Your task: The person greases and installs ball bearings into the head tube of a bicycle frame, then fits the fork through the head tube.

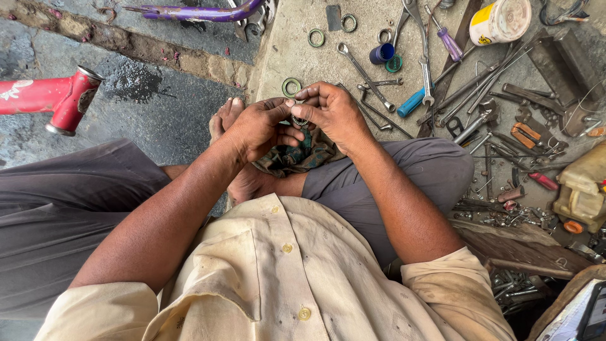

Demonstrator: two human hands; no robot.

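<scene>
Presently a small dark metal ring [299, 120] is sitting pinched between the closed fingertips of left hand [259, 129] and right hand [331, 113], patterned rag [297, 158] lying just beneath, scattered wrenches [366, 76] lying beyond the right hand.

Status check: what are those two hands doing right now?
Left hand and right hand pinching one small metal ring. Rag beneath. Nothing blocking.

red frame tube [71, 100], purple frame [202, 12], blue-handled screwdriver [411, 102]
</scene>
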